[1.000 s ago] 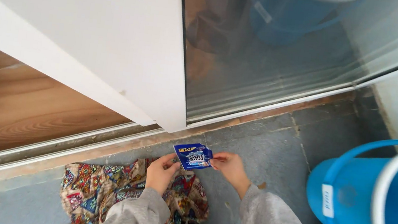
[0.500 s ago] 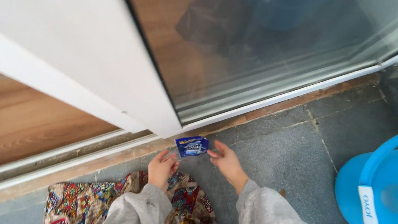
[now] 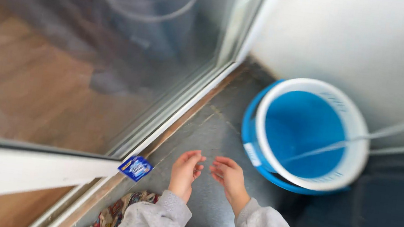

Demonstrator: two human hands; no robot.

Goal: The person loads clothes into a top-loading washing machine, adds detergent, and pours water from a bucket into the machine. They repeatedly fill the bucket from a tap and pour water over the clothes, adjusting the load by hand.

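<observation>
Grey sleeves cover both arms down to the wrists, and the 2 hands hang empty over the floor, close together but not touching. The left hand (image 3: 186, 169) has its fingers loosely curled, palm turned inward; the right hand (image 3: 227, 177) is half open with the fingers bent toward the left one. Neither pinches anything, so both look relaxed and free.

Just to the left of the left hand, a small blue sachet (image 3: 135, 167) lies by the door sill (image 3: 175, 125), near the end of the white door frame (image 3: 25, 174). I think it rests there because the sill gives a flat place within easy reach, though the blur hides whether it lies flat or leans. It is a flat, roughly square packet, bright blue with paler print and a little yellow at 1 corner, and it looks thin and light.

Under the forearms, the grey tiled floor (image 3: 210, 130) is bare. A patterned cloth (image 3: 110, 215) shows at the bottom edge, partly under the left sleeve. To the right of the hands stands a blue bucket (image 3: 307, 136) with a white rim, upright near the white wall (image 3: 354, 45). The glass door (image 3: 91, 53) fills the left side.
</observation>
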